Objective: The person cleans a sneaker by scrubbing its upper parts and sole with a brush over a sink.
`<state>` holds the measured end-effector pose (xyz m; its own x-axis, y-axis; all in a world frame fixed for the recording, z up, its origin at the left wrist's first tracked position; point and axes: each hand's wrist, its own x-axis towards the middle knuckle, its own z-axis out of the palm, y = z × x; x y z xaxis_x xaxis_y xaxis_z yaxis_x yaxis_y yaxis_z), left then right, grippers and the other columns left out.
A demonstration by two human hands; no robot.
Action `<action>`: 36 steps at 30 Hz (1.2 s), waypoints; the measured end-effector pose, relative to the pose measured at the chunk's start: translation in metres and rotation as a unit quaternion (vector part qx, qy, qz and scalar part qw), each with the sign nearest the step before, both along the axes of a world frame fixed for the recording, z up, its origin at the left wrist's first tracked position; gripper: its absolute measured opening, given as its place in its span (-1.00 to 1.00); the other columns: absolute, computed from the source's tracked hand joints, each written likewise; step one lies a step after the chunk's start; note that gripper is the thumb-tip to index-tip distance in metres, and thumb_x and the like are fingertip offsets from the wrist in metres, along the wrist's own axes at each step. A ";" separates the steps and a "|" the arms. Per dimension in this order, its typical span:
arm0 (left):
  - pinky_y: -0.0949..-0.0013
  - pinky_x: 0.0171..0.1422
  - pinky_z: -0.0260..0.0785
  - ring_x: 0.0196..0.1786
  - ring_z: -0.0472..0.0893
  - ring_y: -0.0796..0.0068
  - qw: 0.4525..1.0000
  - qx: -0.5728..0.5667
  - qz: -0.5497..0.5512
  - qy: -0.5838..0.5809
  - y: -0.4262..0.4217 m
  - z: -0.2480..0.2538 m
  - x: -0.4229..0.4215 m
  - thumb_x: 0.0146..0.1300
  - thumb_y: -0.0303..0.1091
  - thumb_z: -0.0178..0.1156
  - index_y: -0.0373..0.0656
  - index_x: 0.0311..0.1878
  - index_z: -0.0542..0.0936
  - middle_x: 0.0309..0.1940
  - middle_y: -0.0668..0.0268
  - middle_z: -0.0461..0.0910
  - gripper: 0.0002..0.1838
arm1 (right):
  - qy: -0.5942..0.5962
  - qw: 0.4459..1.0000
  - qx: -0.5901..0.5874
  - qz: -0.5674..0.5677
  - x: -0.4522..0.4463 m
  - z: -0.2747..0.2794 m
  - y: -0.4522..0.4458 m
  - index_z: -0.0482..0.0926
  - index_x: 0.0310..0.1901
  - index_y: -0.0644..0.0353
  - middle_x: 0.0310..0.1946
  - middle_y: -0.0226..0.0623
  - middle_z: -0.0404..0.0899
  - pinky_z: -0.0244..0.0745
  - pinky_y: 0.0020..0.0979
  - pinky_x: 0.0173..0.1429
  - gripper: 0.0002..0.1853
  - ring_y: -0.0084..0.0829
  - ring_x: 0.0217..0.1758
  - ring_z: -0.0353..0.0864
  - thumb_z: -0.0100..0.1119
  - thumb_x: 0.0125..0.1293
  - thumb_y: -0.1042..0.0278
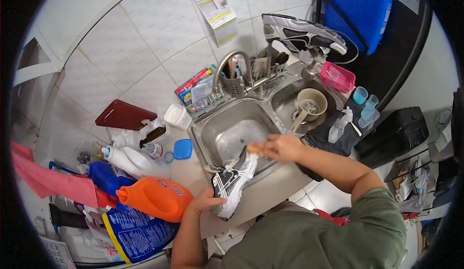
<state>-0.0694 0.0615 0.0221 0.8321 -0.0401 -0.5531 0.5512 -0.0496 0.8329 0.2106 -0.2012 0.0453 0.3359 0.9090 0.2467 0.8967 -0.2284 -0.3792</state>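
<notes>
A black and white sneaker (234,181) is held over the front left edge of the large sink basin (205,136), with some white foam on its side. My left hand (207,202) grips the shoe at its near end. At the shoe's far end, my right hand (278,148) is closed round a small orange-brown thing, perhaps a brush, which touches or nearly touches the shoe. Just beside the shoe, at the basin's edge, lies another dark and tan item, partly hidden by it.
An orange detergent bottle (157,199), a white bottle (137,161) and a blue lid (183,149) stand left. The faucet (232,56) rises behind the basin. A beige pot (312,100) sits in the right basin; a pink basket (338,77) is beyond. Another shoe (304,32) rests behind.
</notes>
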 end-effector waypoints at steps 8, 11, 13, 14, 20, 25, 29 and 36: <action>0.43 0.06 0.45 -0.11 0.60 0.58 0.999 -0.024 0.021 -0.042 -0.002 -0.012 -0.002 0.13 -0.36 0.39 -0.30 0.05 0.65 -0.13 0.43 0.67 -0.59 | 0.025 0.992 -0.029 -0.122 0.026 0.000 0.022 0.54 0.27 -0.51 -0.39 -0.23 0.58 0.58 -0.17 -0.22 -0.56 -0.17 -0.30 0.68 0.03 0.41 -0.24; 0.43 0.08 0.45 -0.10 0.60 0.57 0.999 -0.033 0.023 -0.029 0.000 -0.015 -0.005 0.14 -0.38 0.39 -0.28 0.06 0.65 -0.11 0.43 0.67 -0.60 | 0.084 0.992 -0.034 -0.085 0.006 -0.007 0.011 0.53 0.28 -0.52 -0.39 -0.26 0.58 0.57 -0.17 -0.22 -0.57 -0.16 -0.31 0.67 0.05 0.41 -0.22; 0.43 0.09 0.45 -0.09 0.60 0.56 0.999 -0.024 0.025 -0.026 0.003 -0.019 -0.005 0.14 -0.39 0.39 -0.28 0.07 0.65 -0.09 0.42 0.67 -0.60 | 0.109 0.993 -0.040 -0.018 0.000 -0.001 0.000 0.52 0.28 -0.52 -0.40 -0.26 0.58 0.57 -0.17 -0.22 -0.56 -0.16 -0.30 0.67 0.06 0.40 -0.21; 0.41 0.13 0.43 -0.05 0.60 0.54 0.999 -0.030 0.033 -0.019 0.003 -0.019 -0.006 0.11 -0.42 0.40 -0.27 0.10 0.63 -0.07 0.41 0.67 -0.56 | 0.121 0.992 -0.043 0.014 -0.002 0.001 -0.005 0.52 0.28 -0.52 -0.41 -0.26 0.58 0.56 -0.17 -0.22 -0.56 -0.16 -0.30 0.67 0.07 0.40 -0.21; 0.38 0.22 0.39 0.01 0.58 0.49 0.997 -0.007 0.052 -0.054 -0.005 -0.011 -0.006 0.11 -0.38 0.38 -0.28 0.17 0.59 0.01 0.39 0.63 -0.49 | 0.038 0.997 0.024 -0.058 -0.022 -0.018 -0.002 0.49 0.30 -0.60 -0.36 -0.26 0.59 0.58 -0.19 -0.37 -0.57 -0.19 -0.42 0.67 0.04 0.42 -0.17; 0.21 0.17 0.50 0.08 0.64 0.18 0.995 -0.020 0.047 -0.086 -0.031 0.021 0.014 -0.16 -0.42 0.27 -0.37 0.30 0.41 0.09 0.12 0.61 -0.20 | 0.004 0.991 -0.021 -0.132 -0.042 0.008 -0.012 0.44 0.32 -0.60 -0.30 -0.28 0.60 0.58 -0.22 -0.47 -0.57 -0.19 -0.49 0.66 0.02 0.43 -0.06; 0.30 0.06 0.46 0.00 0.58 0.31 0.999 0.044 0.023 -0.017 0.006 -0.012 0.006 -0.02 -0.44 0.27 -0.41 0.31 0.39 0.03 0.14 0.57 -0.27 | -0.003 0.994 0.036 -0.106 -0.077 -0.007 -0.014 0.41 0.34 -0.59 -0.29 -0.22 0.59 0.60 -0.22 -0.49 -0.56 -0.18 -0.51 0.67 -0.04 0.45 0.01; 0.42 -0.39 0.39 -0.43 0.54 0.43 0.994 0.052 0.086 -0.040 -0.031 0.026 0.015 0.04 -0.46 0.29 -0.34 0.10 0.50 -0.34 0.31 0.58 -0.50 | 0.046 0.989 0.059 -0.129 -0.092 -0.013 -0.008 0.46 0.31 -0.51 -0.29 -0.21 0.57 0.57 -0.10 -0.45 -0.58 -0.08 -0.44 0.67 0.00 0.44 -0.05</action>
<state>-0.0547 0.0302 0.0482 0.8629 0.1598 -0.4794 0.4918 -0.0479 0.8694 0.1183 -0.2088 0.0322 0.5793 0.7562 0.3044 0.7749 -0.3949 -0.4935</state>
